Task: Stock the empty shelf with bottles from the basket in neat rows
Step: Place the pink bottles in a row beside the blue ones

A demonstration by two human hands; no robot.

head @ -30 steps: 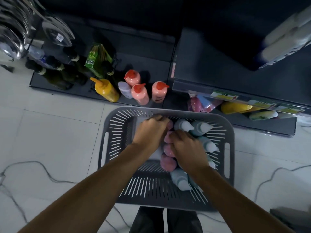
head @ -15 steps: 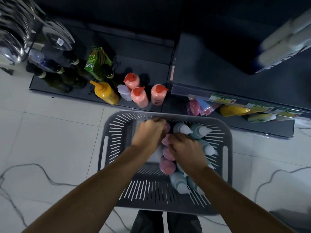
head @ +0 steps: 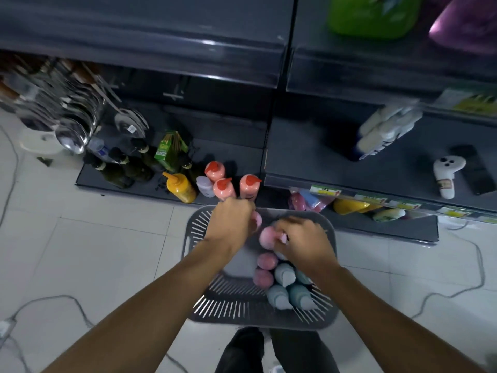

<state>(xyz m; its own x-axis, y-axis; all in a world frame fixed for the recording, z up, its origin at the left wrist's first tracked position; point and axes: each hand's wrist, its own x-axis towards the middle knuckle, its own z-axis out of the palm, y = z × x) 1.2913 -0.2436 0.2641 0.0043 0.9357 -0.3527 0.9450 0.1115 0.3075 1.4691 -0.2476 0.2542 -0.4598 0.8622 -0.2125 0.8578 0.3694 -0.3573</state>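
A grey slotted basket [head: 231, 308] stands on the floor below me, holding several pink and pale blue squeeze bottles [head: 282, 275]. My left hand [head: 231, 224] is closed around a pink bottle at the basket's far edge; only a sliver of the bottle shows. My right hand [head: 304, 240] grips another pink bottle [head: 267, 238], lifted above the others. Three pink bottles with red caps [head: 223, 188] stand on the dark bottom shelf [head: 236, 154] just beyond the basket. The dark shelf board above [head: 161, 28] is bare.
A yellow squeeze bottle [head: 181, 187], a green carton [head: 169, 152] and dark glass bottles [head: 121, 170] stand left on the bottom shelf. Hanging steel ladles [head: 70, 122] are far left. White packs [head: 387, 133] lie on the right shelf. Cables [head: 48, 300] cross the tiled floor.
The view has tilted up, showing the upper shelves. Both hands have risen from among the bottles in the basket, each now holding a pink bottle.
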